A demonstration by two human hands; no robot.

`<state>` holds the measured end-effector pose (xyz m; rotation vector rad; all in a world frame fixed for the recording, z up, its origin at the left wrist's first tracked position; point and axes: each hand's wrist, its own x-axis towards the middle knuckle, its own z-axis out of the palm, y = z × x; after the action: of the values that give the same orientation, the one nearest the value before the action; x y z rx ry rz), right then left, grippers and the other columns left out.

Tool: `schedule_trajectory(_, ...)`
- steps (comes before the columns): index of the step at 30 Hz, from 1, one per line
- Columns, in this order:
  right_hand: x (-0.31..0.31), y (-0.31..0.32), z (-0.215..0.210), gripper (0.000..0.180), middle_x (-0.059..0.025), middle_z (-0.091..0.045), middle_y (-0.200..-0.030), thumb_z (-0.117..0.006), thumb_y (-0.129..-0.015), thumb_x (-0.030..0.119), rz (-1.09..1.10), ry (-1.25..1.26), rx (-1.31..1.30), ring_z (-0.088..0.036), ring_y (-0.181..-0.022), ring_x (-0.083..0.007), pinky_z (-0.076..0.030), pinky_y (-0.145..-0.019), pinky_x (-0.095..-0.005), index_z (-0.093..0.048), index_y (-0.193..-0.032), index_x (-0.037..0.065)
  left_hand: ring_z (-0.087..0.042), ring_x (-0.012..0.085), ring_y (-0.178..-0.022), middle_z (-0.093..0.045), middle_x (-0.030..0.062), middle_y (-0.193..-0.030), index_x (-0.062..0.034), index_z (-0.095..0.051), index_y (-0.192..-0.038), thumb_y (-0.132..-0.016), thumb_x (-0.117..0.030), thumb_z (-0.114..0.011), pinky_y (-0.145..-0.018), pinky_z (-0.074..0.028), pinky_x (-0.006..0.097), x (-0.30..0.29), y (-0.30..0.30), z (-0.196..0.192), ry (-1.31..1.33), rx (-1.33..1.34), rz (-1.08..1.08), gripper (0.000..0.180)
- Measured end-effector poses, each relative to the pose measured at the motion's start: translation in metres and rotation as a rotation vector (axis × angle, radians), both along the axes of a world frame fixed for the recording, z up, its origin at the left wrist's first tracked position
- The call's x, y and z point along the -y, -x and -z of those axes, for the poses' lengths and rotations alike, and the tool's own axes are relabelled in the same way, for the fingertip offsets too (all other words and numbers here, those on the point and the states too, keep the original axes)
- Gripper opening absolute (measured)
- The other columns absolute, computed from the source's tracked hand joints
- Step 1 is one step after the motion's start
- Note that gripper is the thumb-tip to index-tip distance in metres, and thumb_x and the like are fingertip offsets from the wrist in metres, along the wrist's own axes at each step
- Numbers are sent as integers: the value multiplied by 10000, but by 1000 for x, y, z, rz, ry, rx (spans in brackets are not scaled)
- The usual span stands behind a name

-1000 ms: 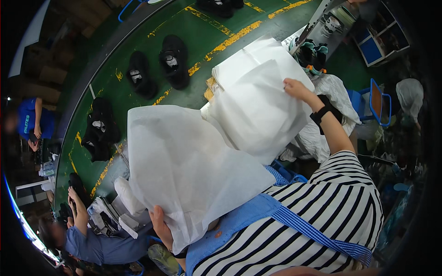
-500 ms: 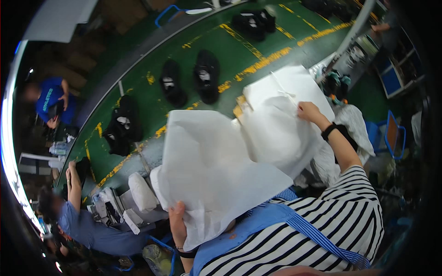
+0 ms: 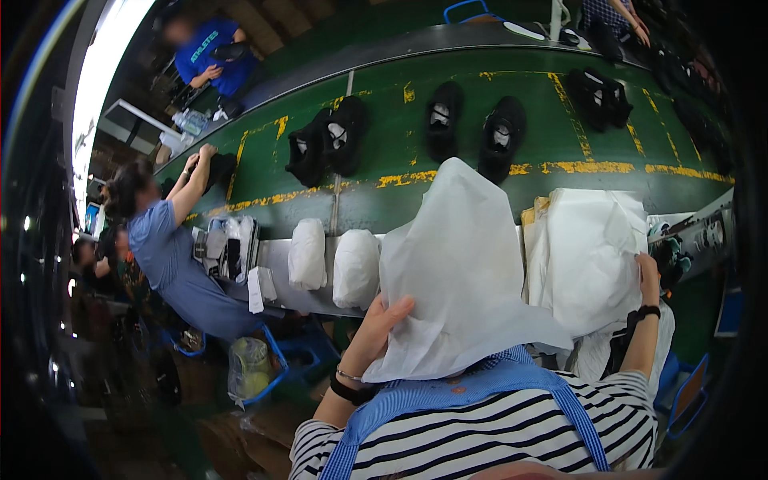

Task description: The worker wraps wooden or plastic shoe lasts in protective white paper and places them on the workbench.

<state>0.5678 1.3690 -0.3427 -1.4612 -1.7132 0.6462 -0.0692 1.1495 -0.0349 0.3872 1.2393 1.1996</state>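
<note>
My left hand (image 3: 386, 326) grips the left edge of a white tissue paper sheet (image 3: 456, 272), thumb in front and the other fingers partly hidden behind it. The sheet stands up before my chest, its top corner raised. To the right, my right hand (image 3: 649, 280) is closed on the right edge of a stack of white paper (image 3: 588, 256). Its fingertips are partly hidden there. Two rounded white paper-wrapped bundles, a nearer one (image 3: 356, 268) and a farther one (image 3: 307, 254), sit left of the sheet.
Several black shoes (image 3: 502, 140) stand on the green conveyor belt (image 3: 384, 144) with yellow lines. A co-worker in a blue-grey top (image 3: 168, 240) works on the left; another in a blue shirt (image 3: 212, 52) stands across the belt. A grey tray of small items (image 3: 232, 248) lies left.
My view has turned right. My right hand has moved from the top of the paper stack down to its right edge. The sheet in my left hand is now more upright.
</note>
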Motion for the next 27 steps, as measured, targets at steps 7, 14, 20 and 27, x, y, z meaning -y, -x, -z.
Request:
schedule_trajectory(7,-14,-38,16,509,-141,-522,-1272,-539,-854,135,519,37,-427,-486,-1173,-193,-352,-984,-256,-420,-1321,-29,-555,127,-1001,-558,66,-1144,10,-445,-1247,-894,-233,-592,-855,-463,275,-9,4,-5,-8,44,11,453)
schedule_trajectory(14,2,17,-43,566,-210,-465,-1324,-548,-828,182,388,270,611,-441,-1232,-327,-349,-1010,-351,-391,-1336,-15,-557,109,-974,-565,47,-1099,-5,-459,-1227,-894,-220,-591,-842,-453,248,-13,21,-10,-132,49,-97,418)
schedule_trajectory(20,-28,240,-248,344,-146,-613,-1151,-492,-936,206,-135,88,3,-561,-1081,-230,-400,-933,-290,-565,-1169,-36,-536,97,-996,-567,23,-1093,-19,-477,-1228,-895,-231,-599,-866,-433,255,-26,23,-17,-175,3,46,413)
schedule_trajectory(27,0,425,-367,409,-51,-645,-983,-593,-874,326,-639,433,-653,-603,-892,-135,-462,-802,-247,-598,-1114,-6,-527,90,-1006,-564,15,-1118,-27,-472,-1252,-886,-218,-615,-876,-433,256,-38,30,-15,-291,186,502,436)
